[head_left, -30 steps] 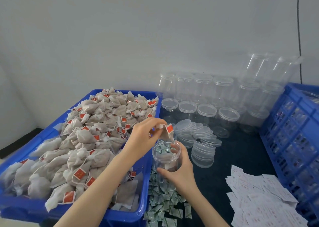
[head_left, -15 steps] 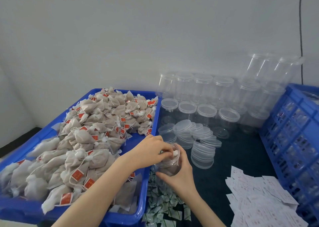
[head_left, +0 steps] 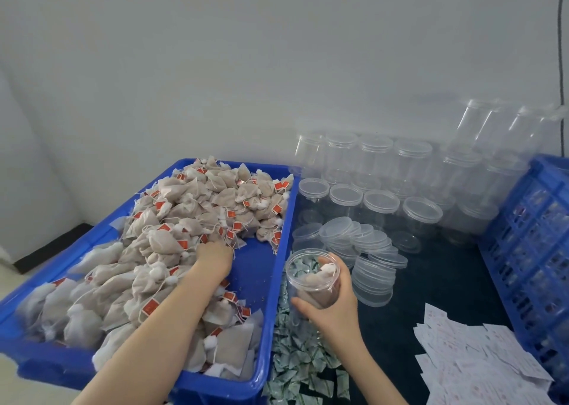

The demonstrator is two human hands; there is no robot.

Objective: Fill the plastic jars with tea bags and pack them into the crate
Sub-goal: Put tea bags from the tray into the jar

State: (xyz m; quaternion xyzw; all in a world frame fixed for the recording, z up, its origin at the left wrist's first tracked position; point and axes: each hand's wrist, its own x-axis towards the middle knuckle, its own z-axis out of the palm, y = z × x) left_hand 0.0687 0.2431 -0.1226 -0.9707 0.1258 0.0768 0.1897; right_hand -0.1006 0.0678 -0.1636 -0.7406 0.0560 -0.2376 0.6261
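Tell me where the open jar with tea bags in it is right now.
In the head view the jar sits low and centre-right, gripped by the right hand, just right of the blue tub and in front of the stacked clear lids.

dark table (head_left: 437,284), blue tray (head_left: 261,269), jars (head_left: 380,204), crate (head_left: 529,219)

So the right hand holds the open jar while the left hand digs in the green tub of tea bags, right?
Not quite: the tub is blue, not green, as the head view shows. The right hand does hold the open jar, and the left hand reaches into the tea bags.
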